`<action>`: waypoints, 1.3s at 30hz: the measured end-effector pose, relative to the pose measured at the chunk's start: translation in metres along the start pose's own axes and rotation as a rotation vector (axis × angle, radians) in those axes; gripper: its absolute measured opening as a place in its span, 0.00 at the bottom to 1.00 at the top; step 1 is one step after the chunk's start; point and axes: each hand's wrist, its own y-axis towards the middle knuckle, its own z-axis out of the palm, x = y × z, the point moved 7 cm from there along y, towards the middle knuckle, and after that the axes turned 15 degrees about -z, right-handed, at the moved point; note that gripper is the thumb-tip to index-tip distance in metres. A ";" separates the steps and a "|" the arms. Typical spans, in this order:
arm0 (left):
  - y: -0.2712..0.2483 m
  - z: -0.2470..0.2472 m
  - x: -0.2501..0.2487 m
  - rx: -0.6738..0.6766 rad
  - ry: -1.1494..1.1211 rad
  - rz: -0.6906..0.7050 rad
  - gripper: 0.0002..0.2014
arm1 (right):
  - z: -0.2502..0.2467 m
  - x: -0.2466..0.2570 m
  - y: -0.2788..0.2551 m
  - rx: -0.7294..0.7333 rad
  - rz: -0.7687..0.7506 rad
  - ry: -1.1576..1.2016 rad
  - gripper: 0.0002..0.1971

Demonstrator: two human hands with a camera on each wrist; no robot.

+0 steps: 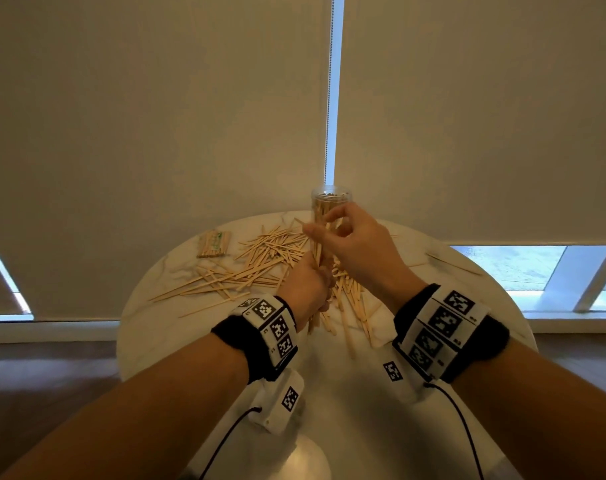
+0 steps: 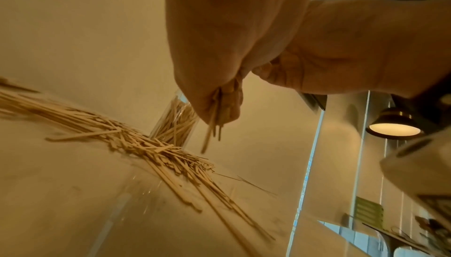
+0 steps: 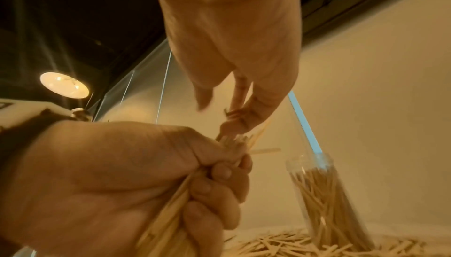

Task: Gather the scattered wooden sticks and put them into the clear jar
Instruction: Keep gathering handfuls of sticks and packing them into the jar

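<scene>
Upright over the pile, a bundle of wooden sticks (image 1: 317, 252) (image 3: 168, 211) is gripped in the fist of my left hand (image 1: 310, 284) (image 3: 214, 182); their lower ends poke out below it (image 2: 214, 126). My right hand (image 1: 320, 230) (image 3: 219, 110) hovers just above, its fingertips (image 3: 244, 120) touching the bundle's top ends, thumb apart. The clear jar (image 1: 331, 202) (image 3: 327, 193) (image 2: 175, 122) stands upright right behind my hands, holding many sticks. Many loose sticks (image 1: 260, 258) (image 2: 136, 141) lie scattered on the table.
The round white table (image 1: 329, 382) has bare surface near me. A wrapped packet of sticks (image 1: 214, 244) lies at the far left, and a single stick (image 1: 453, 265) at the far right edge. Window blinds hang close behind the table.
</scene>
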 end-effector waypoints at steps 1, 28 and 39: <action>-0.001 0.001 0.000 0.006 0.010 0.011 0.07 | 0.004 0.001 0.000 0.038 -0.010 -0.005 0.13; -0.030 0.016 0.004 0.258 -0.030 -0.227 0.16 | -0.016 0.000 0.012 0.119 0.211 0.276 0.24; -0.033 0.023 -0.004 0.293 -0.010 -0.185 0.19 | -0.017 0.018 0.015 0.125 -0.092 -0.188 0.16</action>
